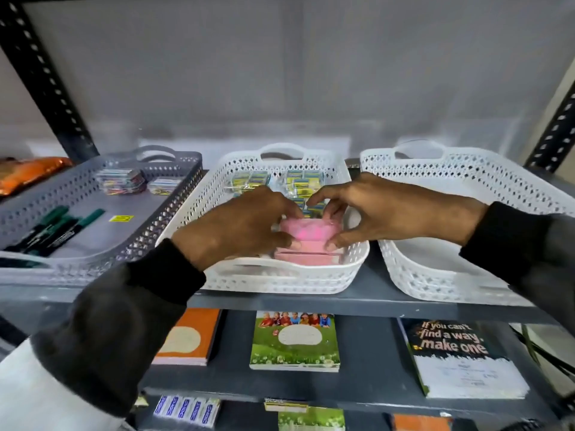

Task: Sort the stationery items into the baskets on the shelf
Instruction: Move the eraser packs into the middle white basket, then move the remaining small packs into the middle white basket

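Pink wrapped packet (306,233) sits low in the middle white perforated basket (280,275), pinched at both ends by the left hand (236,225) and right hand (382,209); small yellow-blue boxes (303,178) crowd its far end, while the right white basket (435,269) offers open room

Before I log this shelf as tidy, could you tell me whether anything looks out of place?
Nothing is spilled or damaged. The orange packet lies on the shelf beside the grey basket, in no basket. The right white basket appears empty.
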